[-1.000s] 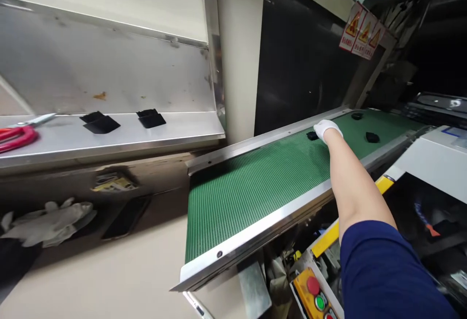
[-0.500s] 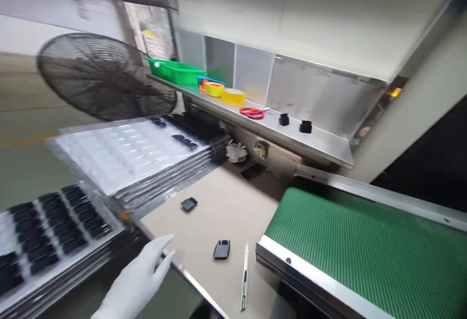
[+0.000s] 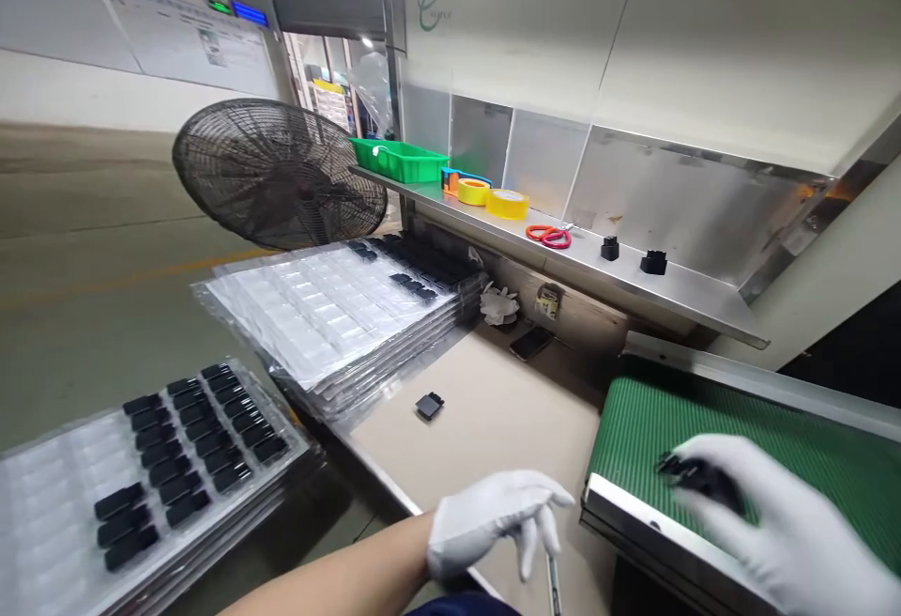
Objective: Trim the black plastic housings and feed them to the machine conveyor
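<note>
My right hand (image 3: 767, 513), in a white glove and partly blurred, is closed round a black plastic part (image 3: 704, 480) above the green conveyor belt (image 3: 648, 409). In a white glove too, my left hand (image 3: 503, 517) hovers over the beige tabletop (image 3: 485, 409) with its fingers apart. Under its fingertips lies a slim utility knife (image 3: 553, 588), partly covered. Another black plastic part (image 3: 429, 406) rests on the tabletop beyond my left hand. What lies right beneath my left palm is hidden.
Stacked clear trays (image 3: 302, 315) stand at the table's far left; a lower stack (image 3: 63, 485) holds several black parts. The metal shelf (image 3: 676, 292) bears a green bin (image 3: 401, 161), tape rolls (image 3: 507, 204), scissors (image 3: 549, 237) and two black parts. A phone (image 3: 530, 344) lies below; a fan (image 3: 282, 175) stands behind.
The view has swung left. My left hand has moved right over the tabletop, where the nearer black part is now out of sight. My right hand has come into view holding a black part.
</note>
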### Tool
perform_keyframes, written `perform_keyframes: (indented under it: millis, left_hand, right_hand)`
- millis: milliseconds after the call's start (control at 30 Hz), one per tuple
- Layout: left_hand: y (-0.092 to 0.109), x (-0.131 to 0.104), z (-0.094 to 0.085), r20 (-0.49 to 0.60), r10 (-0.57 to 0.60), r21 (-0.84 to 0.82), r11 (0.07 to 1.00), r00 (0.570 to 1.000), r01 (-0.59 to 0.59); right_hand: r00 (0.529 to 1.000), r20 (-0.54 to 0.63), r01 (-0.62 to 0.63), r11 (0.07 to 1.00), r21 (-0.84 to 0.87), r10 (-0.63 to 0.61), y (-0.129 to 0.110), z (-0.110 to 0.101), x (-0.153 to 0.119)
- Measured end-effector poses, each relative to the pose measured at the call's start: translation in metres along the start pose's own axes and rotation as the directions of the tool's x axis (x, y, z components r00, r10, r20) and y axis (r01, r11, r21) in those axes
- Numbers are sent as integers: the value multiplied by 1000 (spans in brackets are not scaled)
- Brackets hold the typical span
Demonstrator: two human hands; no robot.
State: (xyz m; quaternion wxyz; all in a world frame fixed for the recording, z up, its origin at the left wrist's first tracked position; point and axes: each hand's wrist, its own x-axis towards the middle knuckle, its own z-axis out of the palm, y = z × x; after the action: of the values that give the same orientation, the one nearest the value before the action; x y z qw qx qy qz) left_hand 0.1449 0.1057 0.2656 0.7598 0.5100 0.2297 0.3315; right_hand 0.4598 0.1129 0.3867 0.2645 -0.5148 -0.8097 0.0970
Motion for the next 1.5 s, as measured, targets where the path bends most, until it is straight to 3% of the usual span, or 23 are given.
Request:
perform_keyframes:
  millis: [67, 133, 200, 267, 367, 433, 600, 767, 833, 900, 967, 1033, 1100, 1200, 1300, 1500]
  left_hand:
    - [-11, 10, -1, 214, -102, -145, 980, 971, 135]
    - [-28, 14, -7, 340, -183, -248, 929, 923, 275]
    - [-43, 12, -17, 391, -227, -302, 884, 892, 357]
    - [-51, 7, -28, 379, -221, -349, 866, 899, 359]
    - [-46, -3, -41, 301, -129, -408, 878, 945, 249]
    - [-35, -9, -48, 296, -99, -394, 894, 950, 215]
    - [-19, -23, -61, 400, -172, -309, 899, 900, 309]
    - [-29, -32, -69, 383, -255, -326, 862, 888, 388]
    - [-31, -35, -69, 380, -290, -327, 846, 879, 420]
    - [-27, -38, -66, 357, -330, -309, 842, 874, 443]
    - [-17, -41, -64, 298, -364, -257, 860, 883, 441]
    - [-2, -43, -63, 225, -382, -186, 886, 896, 425]
    - [13, -46, -62, 177, -379, -125, 907, 908, 403]
    - [34, -50, -60, 129, -384, -53, 918, 914, 393]
    - [46, -54, -58, 105, -417, -26, 907, 903, 421]
    - [47, -58, -60, 118, -396, -19, 916, 911, 400]
  right_hand:
    - [980, 70, 187, 982, 1, -187, -46, 52, -10]
    - [936, 95, 338, 941, 30, -340, -83, 92, -7]
    - [895, 137, 420, 906, 61, -424, -105, 115, 2]
    - [885, 157, 436, 898, 55, -439, -113, 125, 9]
    - [911, 102, 402, 916, 2, -400, -112, 133, 6]
    - [922, 102, 373, 928, 15, -372, -111, 140, -5]
    - [957, 160, 219, 963, 154, -243, -121, 165, -32]
    - [975, 139, 106, 912, 395, -174, -127, 183, -37]
    - [980, 171, 8, 882, 472, -100, -123, 190, -42]
    - [974, 218, -165, 857, 488, 64, -112, 200, -47]
    - [892, 294, -428, 852, 303, 343, -93, 213, -47]
    - [731, 313, -632, 775, -25, 606, -67, 231, -43]
    - [604, 303, -694, 674, -255, 737, -42, 251, -35]
    - [500, 285, -719, 576, -389, 818, -16, 277, -27]
    - [449, 274, -712, 525, -465, 851, -9, 290, -25]
    - [473, 301, -686, 560, -463, 828, -8, 294, -32]
